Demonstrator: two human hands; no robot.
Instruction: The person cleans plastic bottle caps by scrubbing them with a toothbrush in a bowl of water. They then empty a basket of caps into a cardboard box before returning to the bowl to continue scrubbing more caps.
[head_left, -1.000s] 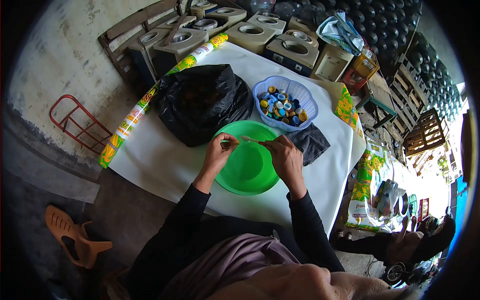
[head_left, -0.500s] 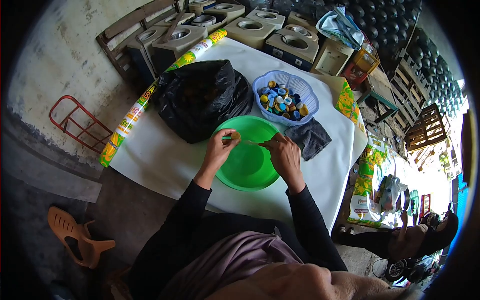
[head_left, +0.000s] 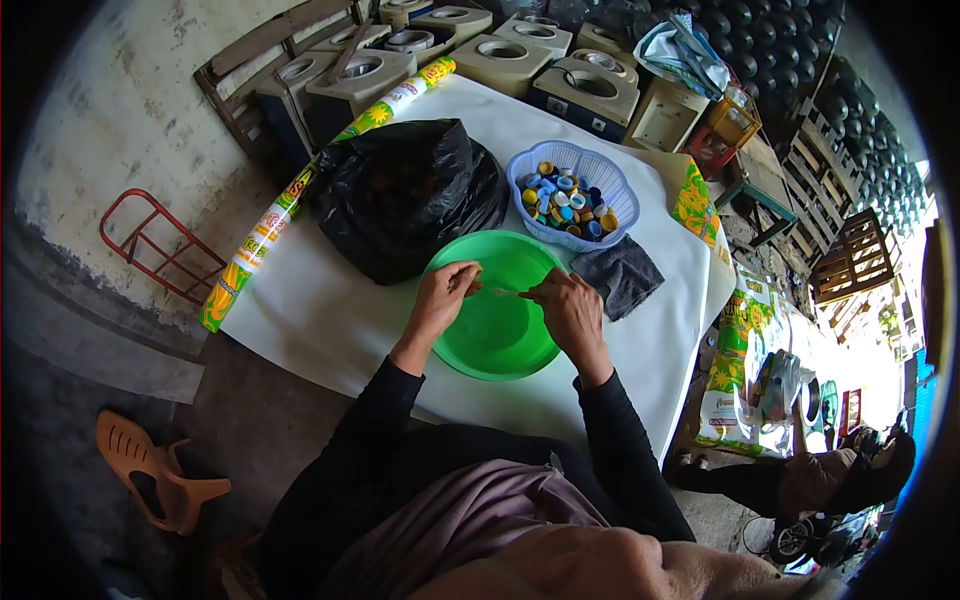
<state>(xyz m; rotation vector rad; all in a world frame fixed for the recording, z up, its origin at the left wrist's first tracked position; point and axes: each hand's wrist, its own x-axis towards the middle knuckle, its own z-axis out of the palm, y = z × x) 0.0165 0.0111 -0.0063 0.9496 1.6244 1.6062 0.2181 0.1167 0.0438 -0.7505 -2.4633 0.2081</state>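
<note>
My left hand is closed over the left side of a green basin, pinching a yellowish bottle cap mostly hidden by the fingers. Over the basin's right side, my right hand grips a thin tool with a pale, narrow tip pointing left toward the cap; its exact kind is unclear. Behind the basin stands a light-blue plastic basket filled with bottle caps in blue, yellow and white. A black plastic bag sits open at the back left.
A dark grey cloth lies right of the basin on the white-covered table. A rolled printed sheet runs along the left edge. Beige machine casings stand behind. An orange chair is on the floor; a person is at right.
My left hand has turned slightly, so the cap's round face shows less than before. My right hand and its tool have barely moved.
</note>
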